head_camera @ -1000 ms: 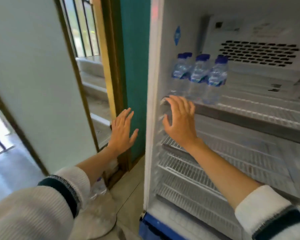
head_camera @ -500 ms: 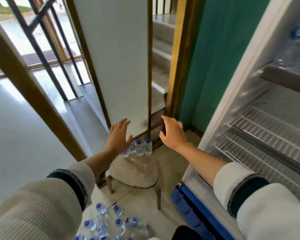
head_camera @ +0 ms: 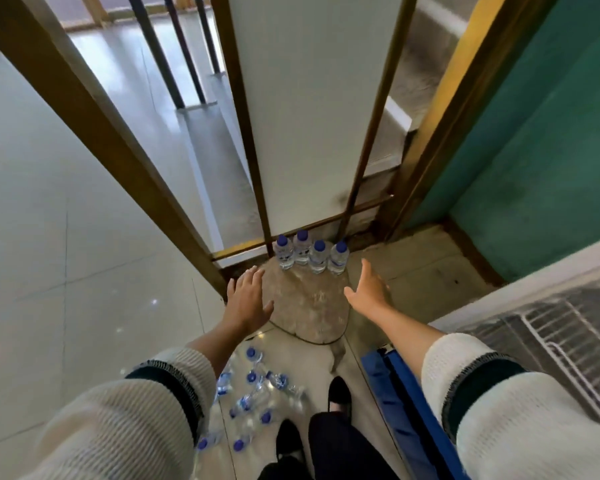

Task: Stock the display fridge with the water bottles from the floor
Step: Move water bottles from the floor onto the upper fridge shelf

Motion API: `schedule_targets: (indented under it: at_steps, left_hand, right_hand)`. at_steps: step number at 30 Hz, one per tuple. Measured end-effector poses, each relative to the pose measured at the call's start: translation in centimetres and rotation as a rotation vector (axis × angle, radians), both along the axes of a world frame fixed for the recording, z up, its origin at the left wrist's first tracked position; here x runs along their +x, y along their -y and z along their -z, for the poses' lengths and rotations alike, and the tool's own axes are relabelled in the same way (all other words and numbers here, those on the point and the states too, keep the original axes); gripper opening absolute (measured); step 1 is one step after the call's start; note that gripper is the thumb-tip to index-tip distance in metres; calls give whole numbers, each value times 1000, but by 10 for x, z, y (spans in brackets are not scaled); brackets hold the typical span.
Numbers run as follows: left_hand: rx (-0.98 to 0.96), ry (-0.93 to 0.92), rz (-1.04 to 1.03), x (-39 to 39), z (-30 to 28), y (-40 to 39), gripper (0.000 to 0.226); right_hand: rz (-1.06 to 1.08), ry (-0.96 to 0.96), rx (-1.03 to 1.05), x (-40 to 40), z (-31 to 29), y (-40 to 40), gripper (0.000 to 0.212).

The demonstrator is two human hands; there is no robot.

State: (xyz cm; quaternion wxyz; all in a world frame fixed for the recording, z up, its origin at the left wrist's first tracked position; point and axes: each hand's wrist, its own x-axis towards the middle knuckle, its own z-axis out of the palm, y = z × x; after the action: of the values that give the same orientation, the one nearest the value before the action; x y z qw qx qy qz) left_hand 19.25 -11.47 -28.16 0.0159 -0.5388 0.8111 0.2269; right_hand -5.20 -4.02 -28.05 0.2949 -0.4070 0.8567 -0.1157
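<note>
A: Over the stool (head_camera: 309,306), my left hand (head_camera: 248,301) and right hand (head_camera: 368,289), both empty, fingers spread wide.
B: Step?
A: Reaching for bottles. Four bottles (head_camera: 310,254) upright at stool's far edge; loose bottles (head_camera: 253,393) near my feet.
B: Next?
A: Probably grab two, turn right to fridge (head_camera: 551,327).

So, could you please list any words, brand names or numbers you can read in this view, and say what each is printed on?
None can be read.
Four upright bottles on the stool: blue and white labels, print too small and blurred.
Loose bottles on the floor: labels blurred, unreadable.
Fridge, wall and door frame: no text visible.
Left hand and right hand: empty, nothing printed.
</note>
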Motion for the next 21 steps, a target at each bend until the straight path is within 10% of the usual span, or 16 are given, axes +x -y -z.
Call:
schedule_targets:
  at_steps: [21]
  left_hand:
    - [230,-355,-568,-100,166,130,87]
  right_hand:
    - [72,275,-126,-62,171,121,87]
